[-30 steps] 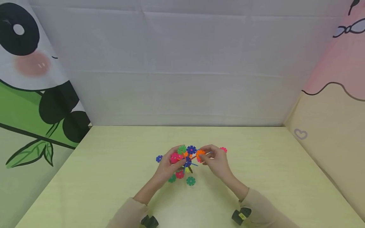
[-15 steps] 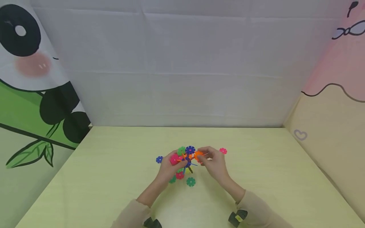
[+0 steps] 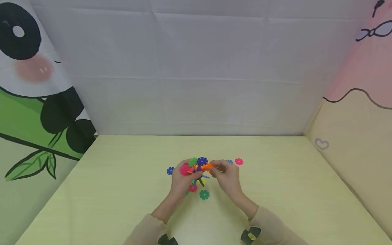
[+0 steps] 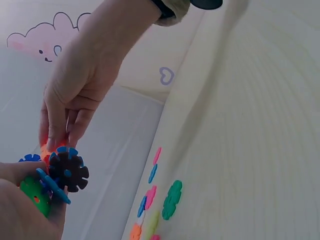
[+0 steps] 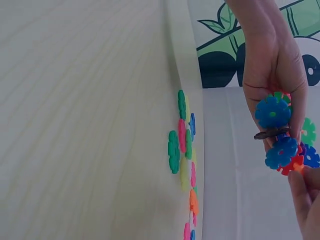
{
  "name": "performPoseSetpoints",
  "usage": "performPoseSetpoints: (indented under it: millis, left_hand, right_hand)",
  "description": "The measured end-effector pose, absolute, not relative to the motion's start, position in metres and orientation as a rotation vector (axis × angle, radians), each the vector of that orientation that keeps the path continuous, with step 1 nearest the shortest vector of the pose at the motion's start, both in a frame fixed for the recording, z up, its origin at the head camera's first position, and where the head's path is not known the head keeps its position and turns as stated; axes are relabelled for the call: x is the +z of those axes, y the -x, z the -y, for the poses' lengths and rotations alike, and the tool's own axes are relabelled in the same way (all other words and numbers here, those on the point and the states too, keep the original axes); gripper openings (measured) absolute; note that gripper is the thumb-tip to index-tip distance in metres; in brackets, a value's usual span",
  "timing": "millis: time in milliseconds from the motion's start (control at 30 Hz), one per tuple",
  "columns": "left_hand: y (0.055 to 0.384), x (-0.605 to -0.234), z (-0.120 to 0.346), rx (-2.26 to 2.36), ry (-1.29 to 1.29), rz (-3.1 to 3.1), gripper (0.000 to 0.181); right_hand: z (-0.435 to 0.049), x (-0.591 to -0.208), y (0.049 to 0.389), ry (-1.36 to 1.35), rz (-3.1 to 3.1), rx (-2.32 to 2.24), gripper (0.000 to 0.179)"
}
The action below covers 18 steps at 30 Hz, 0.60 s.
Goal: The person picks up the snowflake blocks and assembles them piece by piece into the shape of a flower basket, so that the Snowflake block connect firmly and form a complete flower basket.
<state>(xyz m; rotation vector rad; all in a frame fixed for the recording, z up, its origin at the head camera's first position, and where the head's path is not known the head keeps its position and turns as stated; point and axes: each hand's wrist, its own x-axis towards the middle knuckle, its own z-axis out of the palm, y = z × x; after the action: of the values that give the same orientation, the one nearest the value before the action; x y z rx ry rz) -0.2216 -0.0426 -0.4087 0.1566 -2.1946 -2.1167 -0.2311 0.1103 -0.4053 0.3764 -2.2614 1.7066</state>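
My left hand [image 3: 181, 179] grips a cluster of notched plastic snowflake discs pushed into one another, raised over the table. In the right wrist view the cluster shows a blue disc [image 5: 272, 111], a brown disc [image 5: 271, 133] seen edge-on and a red disc [image 5: 289, 166]. A green disc [image 4: 35, 195] sits within the left hand's grasp in the left wrist view. Thumb and fingers of my right hand [image 3: 229, 177] pinch an orange snowflake disc [image 3: 206, 166] right at the cluster's right side. Part of the orange disc is hidden by the fingertips.
Several loose discs lie on the table [image 3: 107, 190] below and around the hands. Among them are a green disc [image 3: 204, 194], a pink disc [image 3: 239, 161] and a blue disc [image 3: 170, 170]. Beyond the table's far edge stands a pale wall [image 3: 202, 85].
My right hand has moved left with the orange disc, which has come up against the cluster and tilted. A blue loose disc now shows beside the pink one. The left hand still grips the cluster.
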Motion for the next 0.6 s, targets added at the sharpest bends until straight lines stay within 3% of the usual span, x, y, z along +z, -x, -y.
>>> performPoseSetpoints:
  millis: [300,600]
  left_hand:
    - [0.218,-0.41,0.043,-2.12,-0.16,2.213,0.044]
    - [0.222,-0.406,0.066,-1.958,0.335,2.594,0.061]
  right_hand:
    - [-0.108,-0.4,0.229,-0.432,2.325,1.685,0.016]
    - [-0.128,-0.399,0.249,-0.696,2.399,1.595,0.02]
